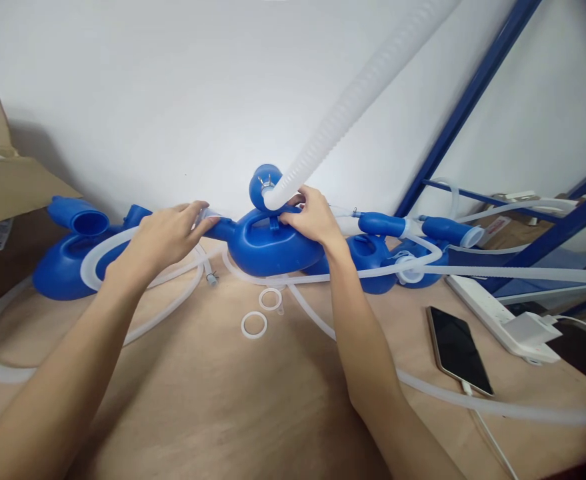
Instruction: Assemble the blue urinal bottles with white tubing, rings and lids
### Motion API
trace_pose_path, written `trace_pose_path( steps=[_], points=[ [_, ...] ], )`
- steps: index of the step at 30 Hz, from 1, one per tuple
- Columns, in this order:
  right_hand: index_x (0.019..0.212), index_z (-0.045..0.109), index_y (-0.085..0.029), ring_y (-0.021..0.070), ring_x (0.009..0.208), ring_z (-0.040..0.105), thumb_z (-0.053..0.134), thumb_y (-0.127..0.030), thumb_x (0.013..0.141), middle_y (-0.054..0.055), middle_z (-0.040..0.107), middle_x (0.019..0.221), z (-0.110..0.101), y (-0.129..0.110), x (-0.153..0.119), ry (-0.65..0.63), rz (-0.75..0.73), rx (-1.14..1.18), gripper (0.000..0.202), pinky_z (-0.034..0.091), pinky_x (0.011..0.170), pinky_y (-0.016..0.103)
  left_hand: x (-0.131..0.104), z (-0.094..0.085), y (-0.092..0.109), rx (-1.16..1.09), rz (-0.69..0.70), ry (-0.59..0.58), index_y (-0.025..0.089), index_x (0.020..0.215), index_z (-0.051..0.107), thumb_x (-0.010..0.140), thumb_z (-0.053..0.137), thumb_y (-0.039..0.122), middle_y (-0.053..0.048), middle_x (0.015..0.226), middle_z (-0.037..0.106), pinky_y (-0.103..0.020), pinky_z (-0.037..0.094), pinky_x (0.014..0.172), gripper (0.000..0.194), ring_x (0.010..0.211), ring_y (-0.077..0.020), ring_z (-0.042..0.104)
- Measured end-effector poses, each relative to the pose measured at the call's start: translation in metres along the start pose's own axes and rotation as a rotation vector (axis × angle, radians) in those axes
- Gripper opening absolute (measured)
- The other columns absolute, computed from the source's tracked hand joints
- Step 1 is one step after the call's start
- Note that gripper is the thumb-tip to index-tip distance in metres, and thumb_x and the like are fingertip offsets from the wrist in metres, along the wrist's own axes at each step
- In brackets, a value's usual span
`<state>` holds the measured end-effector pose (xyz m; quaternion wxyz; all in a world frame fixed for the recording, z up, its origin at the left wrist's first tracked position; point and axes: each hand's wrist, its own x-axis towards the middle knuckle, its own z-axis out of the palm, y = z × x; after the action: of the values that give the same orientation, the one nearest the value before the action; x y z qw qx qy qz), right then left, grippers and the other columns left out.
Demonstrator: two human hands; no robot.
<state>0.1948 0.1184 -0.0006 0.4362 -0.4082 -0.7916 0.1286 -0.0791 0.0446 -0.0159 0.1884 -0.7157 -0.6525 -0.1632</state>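
Observation:
A blue plastic urinal bottle (267,248) with a looped handle lies on the table in front of me. A white corrugated hose (343,100), clamped to its round blue end, rises to the upper right. At the bottle's left side, my left hand (170,233) is closed on a clear plastic piece (211,215) by the blue spout; the fingers partly cover it. With bent fingers, my right hand (313,215) grips the bottle at the right end of its handle. Two white rings (254,325) lie on the wood nearer to me.
Another blue bottle (55,270) stands left, by a cardboard box (17,180). More blue bottles (371,263) sit at right, before a blue metal rack (465,110). Clear tubes (447,398) cross the table. A phone (460,350) and a power strip (495,317) lie right.

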Motion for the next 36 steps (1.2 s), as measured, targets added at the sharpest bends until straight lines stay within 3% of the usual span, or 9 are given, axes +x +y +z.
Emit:
trace_pose_path(
  steps=[5, 10, 17, 21, 24, 27, 29, 33, 36],
  points=[
    [0.145, 0.065, -0.021, 0.0318, 0.107, 0.072, 0.071, -0.023, 0.072, 0.004, 0.080, 0.100, 0.000, -0.010, -0.003, -0.002, 0.037, -0.035, 0.073, 0.055, 0.099, 0.049, 0.000, 0.009, 0.004, 0.068, -0.060, 0.025, 0.013, 0.128, 0.064, 0.109, 0.020, 0.038, -0.019, 0.098, 0.078, -0.038, 0.045, 0.069, 0.055, 0.085, -0.0342, 0.074],
    [0.149, 0.061, -0.022, 0.0335, 0.114, 0.070, 0.072, -0.022, 0.075, 0.006, 0.079, 0.109, 0.003, -0.018, -0.005, -0.023, 0.060, -0.079, 0.075, 0.053, 0.104, 0.052, 0.004, 0.025, -0.004, 0.003, -0.063, 0.059, 0.017, 0.115, 0.070, 0.108, 0.018, 0.039, -0.018, 0.090, 0.079, -0.038, 0.044, 0.067, 0.057, 0.083, -0.0342, 0.074],
    [0.149, 0.061, -0.022, 0.0358, 0.118, 0.068, 0.071, -0.021, 0.074, 0.007, 0.079, 0.114, 0.003, -0.015, -0.006, -0.044, 0.056, -0.126, 0.076, 0.052, 0.105, 0.054, 0.007, 0.031, -0.010, -0.219, -0.168, 0.021, 0.014, 0.128, 0.072, 0.106, 0.023, 0.039, -0.015, 0.106, 0.080, -0.038, 0.050, 0.089, 0.059, 0.101, -0.0324, 0.074],
    [0.146, 0.064, -0.019, 0.0317, 0.107, 0.071, 0.069, -0.021, 0.072, 0.005, 0.079, 0.103, -0.005, -0.005, -0.004, -0.013, 0.037, -0.052, 0.073, 0.055, 0.096, 0.046, 0.010, 0.015, -0.024, -0.256, -0.302, 0.023, 0.008, 0.129, 0.070, 0.104, 0.022, 0.027, -0.016, 0.122, 0.077, -0.038, 0.046, 0.104, 0.058, 0.117, -0.0297, 0.069],
    [0.144, 0.065, -0.017, 0.0304, 0.105, 0.072, 0.069, -0.022, 0.072, 0.006, 0.079, 0.099, -0.012, 0.001, -0.003, 0.004, 0.040, -0.019, 0.072, 0.056, 0.095, 0.044, 0.008, 0.002, -0.037, -0.249, -0.321, 0.050, 0.008, 0.142, 0.062, 0.107, 0.029, 0.040, -0.019, 0.134, 0.071, -0.043, 0.043, 0.111, 0.058, 0.125, -0.0330, 0.064],
    [0.148, 0.062, -0.018, 0.0309, 0.107, 0.072, 0.070, -0.020, 0.072, 0.006, 0.079, 0.102, -0.016, 0.003, -0.004, -0.003, 0.069, -0.033, 0.077, 0.056, 0.100, 0.047, 0.004, 0.000, -0.049, -0.228, -0.231, 0.111, 0.009, 0.155, 0.049, 0.103, 0.045, 0.052, -0.022, 0.147, 0.061, -0.046, 0.039, 0.116, 0.067, 0.133, -0.0345, 0.056],
    [0.153, 0.058, -0.020, 0.0321, 0.110, 0.071, 0.071, -0.019, 0.071, 0.006, 0.079, 0.106, -0.019, 0.003, -0.006, -0.008, 0.087, -0.067, 0.083, 0.055, 0.102, 0.049, 0.003, 0.006, -0.056, -0.194, -0.104, 0.125, 0.009, 0.153, 0.051, 0.101, 0.049, 0.055, -0.023, 0.150, 0.055, -0.047, 0.034, 0.121, 0.069, 0.139, -0.0360, 0.049],
    [0.154, 0.057, -0.022, 0.0316, 0.105, 0.072, 0.073, -0.018, 0.069, 0.005, 0.080, 0.102, -0.036, 0.004, -0.011, -0.001, 0.082, -0.092, 0.087, 0.057, 0.099, 0.050, 0.007, 0.025, -0.060, -0.223, 0.077, -0.028, 0.013, 0.151, 0.057, 0.095, 0.045, 0.070, -0.021, 0.143, 0.057, -0.048, 0.038, 0.119, 0.081, 0.134, -0.0372, 0.053],
    [0.150, 0.059, -0.022, 0.0293, 0.097, 0.074, 0.073, -0.017, 0.067, 0.004, 0.079, 0.097, -0.051, 0.012, -0.014, 0.091, 0.044, -0.056, 0.085, 0.059, 0.097, 0.049, 0.007, 0.030, -0.054, -0.317, 0.115, -0.404, 0.017, 0.152, 0.057, 0.082, 0.051, 0.081, -0.019, 0.148, 0.060, -0.046, 0.046, 0.112, 0.095, 0.131, -0.0390, 0.059]
  ],
)
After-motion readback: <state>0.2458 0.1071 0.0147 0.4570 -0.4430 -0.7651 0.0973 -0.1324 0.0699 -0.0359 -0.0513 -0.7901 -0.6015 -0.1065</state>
